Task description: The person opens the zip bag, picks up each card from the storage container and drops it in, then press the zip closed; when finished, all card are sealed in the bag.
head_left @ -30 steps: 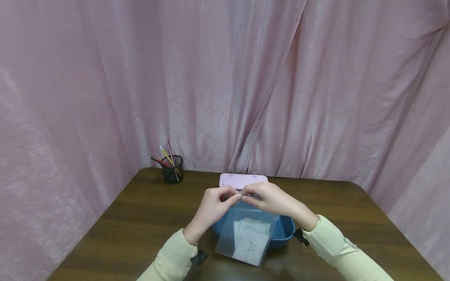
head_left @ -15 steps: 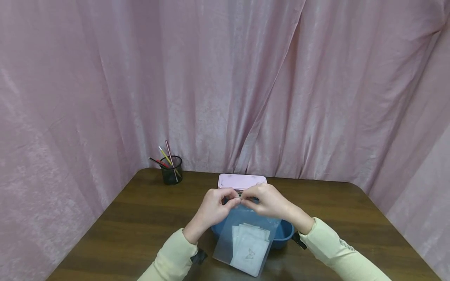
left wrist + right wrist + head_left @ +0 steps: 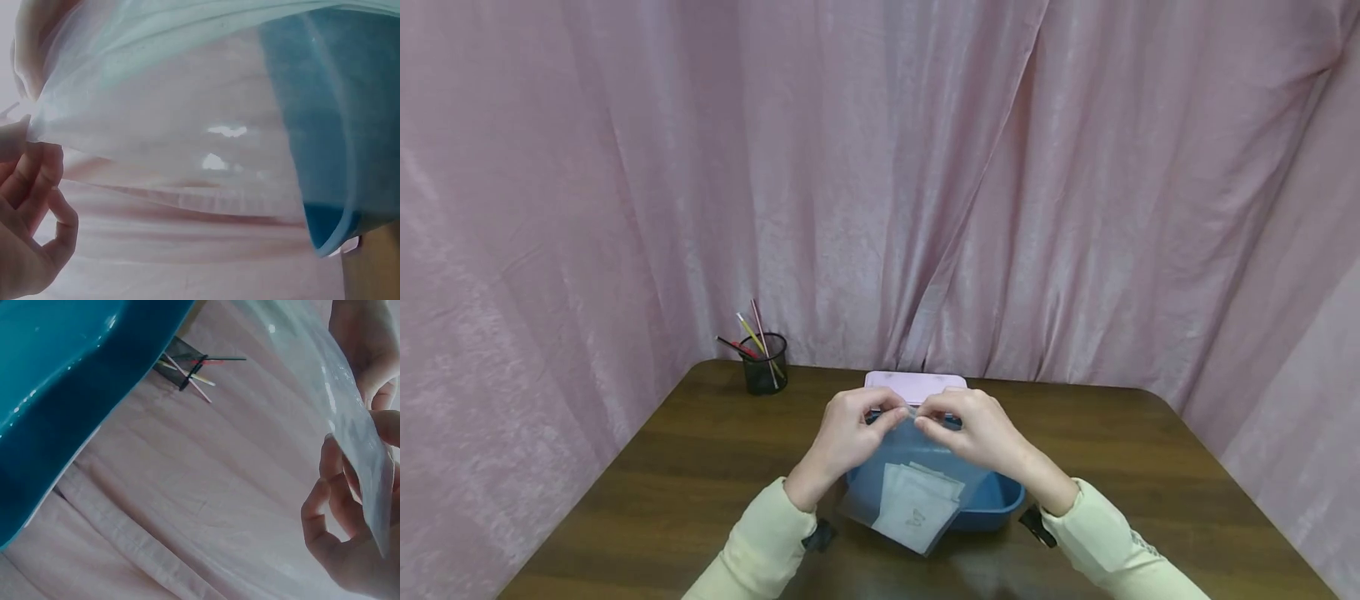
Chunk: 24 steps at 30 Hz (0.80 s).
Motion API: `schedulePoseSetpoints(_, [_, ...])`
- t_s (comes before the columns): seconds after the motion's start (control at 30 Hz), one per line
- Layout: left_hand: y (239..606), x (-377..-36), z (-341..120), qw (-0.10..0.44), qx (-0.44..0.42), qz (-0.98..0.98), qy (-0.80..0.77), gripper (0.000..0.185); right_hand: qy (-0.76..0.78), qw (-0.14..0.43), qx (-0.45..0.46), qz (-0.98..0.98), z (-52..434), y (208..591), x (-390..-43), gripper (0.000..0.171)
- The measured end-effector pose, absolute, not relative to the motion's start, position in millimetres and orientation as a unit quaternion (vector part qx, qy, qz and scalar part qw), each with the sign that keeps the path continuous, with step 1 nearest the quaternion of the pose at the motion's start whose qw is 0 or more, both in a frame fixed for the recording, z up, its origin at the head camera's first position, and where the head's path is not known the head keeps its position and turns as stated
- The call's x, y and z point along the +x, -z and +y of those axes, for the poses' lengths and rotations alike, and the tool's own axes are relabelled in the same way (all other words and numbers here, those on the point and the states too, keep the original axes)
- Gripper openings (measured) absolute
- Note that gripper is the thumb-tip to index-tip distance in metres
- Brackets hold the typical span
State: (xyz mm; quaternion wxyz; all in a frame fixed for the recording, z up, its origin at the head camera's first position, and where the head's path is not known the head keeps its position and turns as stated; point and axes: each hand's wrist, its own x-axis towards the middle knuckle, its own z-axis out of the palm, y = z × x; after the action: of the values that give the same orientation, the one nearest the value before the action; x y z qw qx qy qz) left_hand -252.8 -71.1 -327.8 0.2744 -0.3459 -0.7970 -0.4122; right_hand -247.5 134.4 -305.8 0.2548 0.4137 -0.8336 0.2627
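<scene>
A clear plastic zip bag (image 3: 917,492) with white cards (image 3: 917,515) inside hangs over a blue basin (image 3: 1000,497) on the wooden table (image 3: 700,467). My left hand (image 3: 857,429) pinches the bag's top edge on the left, and my right hand (image 3: 970,429) pinches it on the right, fingertips nearly meeting. In the left wrist view the bag (image 3: 175,125) fills the frame with the left hand (image 3: 28,212) at its corner and the basin (image 3: 331,125) behind. In the right wrist view the right hand (image 3: 356,487) grips the bag's edge (image 3: 350,419) beside the basin (image 3: 56,381).
A pink lidded box (image 3: 916,382) lies just behind the hands. A black mesh pen cup (image 3: 765,363) with several pens stands at the table's back left. Pink curtains (image 3: 880,167) close in the table on the back and both sides.
The hands and bag have lifted slightly and drifted left. The bag's lower end has swung nearer the basin's front. Both hands keep their pinch at the top edge.
</scene>
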Motion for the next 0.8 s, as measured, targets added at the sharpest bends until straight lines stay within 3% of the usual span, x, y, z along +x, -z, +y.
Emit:
schedulePoseSetpoints(0.37, [322, -259, -84, 0.303, -0.349, -0.778, 0.425, 0.005, -0.293, 0.227, 0.369, -0.852, 137, 306, -238, 0.008])
schedulePoseSetpoints(0.8, [324, -259, -101, 0.288, -0.292, -0.794, 0.45, 0.004, -0.309, 0.195, 0.368, -0.855, 149, 315, -228, 0.011])
